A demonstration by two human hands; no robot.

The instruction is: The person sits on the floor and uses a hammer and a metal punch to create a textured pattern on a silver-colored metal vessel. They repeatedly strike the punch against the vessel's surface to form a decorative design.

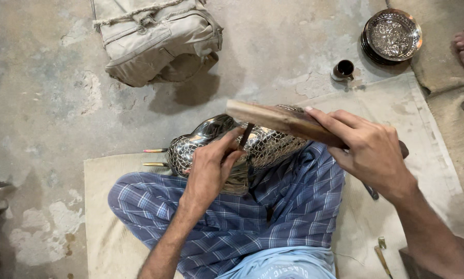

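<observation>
The left hand (209,168) has its fingers pinched tight around a slim dark chisel (245,135), its tip set against the shiny engraved metal vessel (227,150) lying across the lap of the blue checked trousers (273,212) — and the right hand (369,150) is curled closed on a flat wooden mallet (278,120), held just above the chisel's top. Over on the bare concrete floor sit a stack of engraved metal plates (392,35), a small dark cup (343,69) and a canvas bag (157,36) — well apart from the vessel.
</observation>
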